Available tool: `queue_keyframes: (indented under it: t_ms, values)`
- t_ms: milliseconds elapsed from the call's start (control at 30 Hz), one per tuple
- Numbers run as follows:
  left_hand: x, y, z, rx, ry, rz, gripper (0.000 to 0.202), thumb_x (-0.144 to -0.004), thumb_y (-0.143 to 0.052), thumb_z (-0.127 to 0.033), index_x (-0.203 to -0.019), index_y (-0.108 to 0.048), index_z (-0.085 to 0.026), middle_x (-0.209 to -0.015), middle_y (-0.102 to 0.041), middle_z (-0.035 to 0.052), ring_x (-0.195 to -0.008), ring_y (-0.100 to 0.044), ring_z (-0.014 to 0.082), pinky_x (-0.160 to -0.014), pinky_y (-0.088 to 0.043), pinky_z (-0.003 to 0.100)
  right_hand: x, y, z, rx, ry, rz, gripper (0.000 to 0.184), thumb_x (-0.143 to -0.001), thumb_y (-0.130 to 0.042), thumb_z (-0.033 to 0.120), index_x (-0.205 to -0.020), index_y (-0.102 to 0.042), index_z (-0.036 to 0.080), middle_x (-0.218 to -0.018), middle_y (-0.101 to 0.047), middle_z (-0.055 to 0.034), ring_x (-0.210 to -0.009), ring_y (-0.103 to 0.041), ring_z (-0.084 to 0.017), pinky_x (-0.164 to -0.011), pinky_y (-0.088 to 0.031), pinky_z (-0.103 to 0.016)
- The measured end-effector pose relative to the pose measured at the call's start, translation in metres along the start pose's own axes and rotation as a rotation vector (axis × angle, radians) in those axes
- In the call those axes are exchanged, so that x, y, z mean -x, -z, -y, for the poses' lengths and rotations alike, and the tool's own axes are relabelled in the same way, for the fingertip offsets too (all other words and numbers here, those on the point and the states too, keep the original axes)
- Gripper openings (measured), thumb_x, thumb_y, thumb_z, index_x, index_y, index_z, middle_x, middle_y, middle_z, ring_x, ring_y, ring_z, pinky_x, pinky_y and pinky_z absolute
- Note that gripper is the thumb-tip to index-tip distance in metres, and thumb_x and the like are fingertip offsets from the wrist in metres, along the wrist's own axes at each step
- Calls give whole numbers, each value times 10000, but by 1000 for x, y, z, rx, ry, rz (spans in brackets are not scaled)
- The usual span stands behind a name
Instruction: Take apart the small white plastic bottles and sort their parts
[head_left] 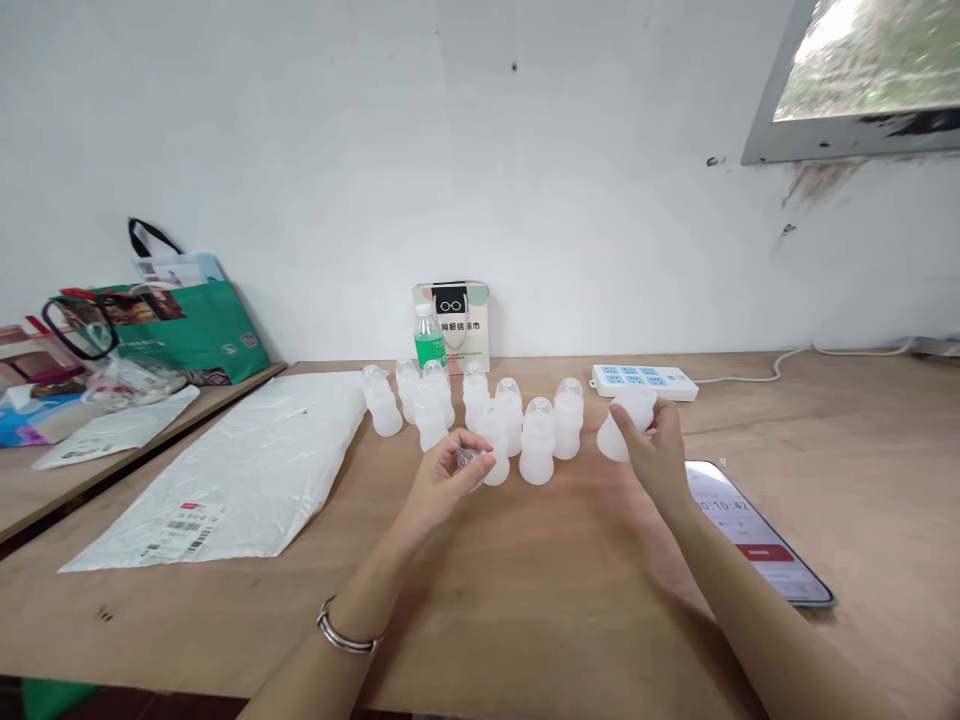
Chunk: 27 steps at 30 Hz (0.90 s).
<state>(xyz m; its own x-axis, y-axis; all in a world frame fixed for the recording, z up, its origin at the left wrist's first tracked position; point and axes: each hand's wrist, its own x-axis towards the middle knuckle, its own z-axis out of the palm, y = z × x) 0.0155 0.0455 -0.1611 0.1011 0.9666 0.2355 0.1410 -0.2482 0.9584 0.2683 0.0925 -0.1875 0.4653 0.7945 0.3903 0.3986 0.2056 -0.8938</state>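
Observation:
Several small translucent white bottles [537, 440] with clear dome caps stand in a cluster on the wooden table [525, 580]. My left hand [444, 478] is closed around a small clear cap [471, 460] just in front of the cluster. My right hand [654, 450] grips one white bottle [626, 420] tilted on its side, to the right of the cluster and apart from the others.
A white plastic mailer bag [247, 470] lies at the left. A phone [757, 535] showing a timer lies by my right forearm. A white power strip [643, 380], a green water bottle [429, 338] and a small paper bag [459, 320] stand by the wall. Bags [180, 320] pile on the left table.

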Motion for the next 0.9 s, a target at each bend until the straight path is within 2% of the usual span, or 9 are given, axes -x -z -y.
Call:
queue_keyframes:
  t_ms: [300, 400, 467, 567, 633, 667, 733, 800, 900]
  values:
    - [0, 1, 5, -62, -35, 37, 288, -742, -667, -438, -850, -585, -183, -734, -520, -12, -667, -453, 115, -612, -364, 243, -14, -12, -39, 122, -29, 111, 509, -666, -633, 592, -939, -493, 187, -1001, -605, -136, -883, -575, -302, -724, -440, -411]
    - [0, 0, 10, -59, -46, 68, 288, -738, -679, -423, -868, -580, -186, -768, -547, -2, -693, -474, 123, -634, -377, 251, -15, -15, -39, 144, -9, 66, 569, -624, -645, 625, -950, -495, 183, -1004, -600, -146, -950, -554, -341, -807, -413, -469]
    - [0, 0, 11, -60, -43, 77, 297, -729, -692, -417, -877, -581, -184, -787, -554, 3, -705, -480, 126, -642, -381, 254, -12, -13, -34, 161, 4, -15, 627, -641, -620, 633, -1042, -464, 178, -1107, -552, -171, -1076, -490, -373, -909, -332, -537]
    - [0, -1, 10, -54, -43, 96, 324, -695, -735, -389, -905, -592, -189, -848, -573, 14, -757, -502, 139, -689, -396, 269, 2, -10, -18, 88, 147, -180, 581, -766, -503, 575, -1182, -357, 196, -1259, -425, -161, -1167, -427, -313, -979, -279, -517]
    - [2, -2, 6, -35, -51, 124, 364, -649, -780, -344, -927, -599, -193, -918, -593, 27, -808, -523, 154, -734, -405, 285, 20, -10, -4, -94, 353, -237, 430, -815, -479, 506, -1111, -399, 206, -1159, -470, -127, -1047, -489, -263, -901, -368, -449]
    - [3, -3, 4, -26, -58, 139, 388, -624, -800, -316, -933, -599, -194, -955, -602, 35, -836, -533, 164, -754, -407, 293, 30, -11, 4, -182, 408, -207, 340, -823, -488, 485, -1026, -438, 218, -1049, -508, -96, -956, -514, -244, -847, -399, -420]
    - [5, -5, 1, 1, -73, 162, 427, -585, -824, -267, -933, -588, -195, -1014, -619, 50, -888, -552, 185, -788, -413, 311, 53, -17, 18, -276, 353, 156, 207, -853, -500, 438, -893, -501, 235, -866, -550, -46, -821, -540, -210, -784, -427, -376]
    - [7, -8, 1, 21, -87, 178, 435, -571, -832, -242, -909, -562, -197, -1041, -633, 57, -923, -564, 197, -810, -419, 325, 72, -26, 29, -376, 144, 532, 227, -855, -513, 465, -893, -542, 243, -829, -591, -32, -808, -567, -201, -762, -453, -352]
    - [8, -9, 6, 5, -101, 222, 417, -586, -828, -233, -879, -532, -202, -1056, -635, 61, -983, -564, 214, -839, -427, 345, 89, -38, 37, -585, -176, 832, 383, -778, -597, 551, -1016, -578, 252, -973, -640, -42, -910, -596, -207, -771, -487, -339]
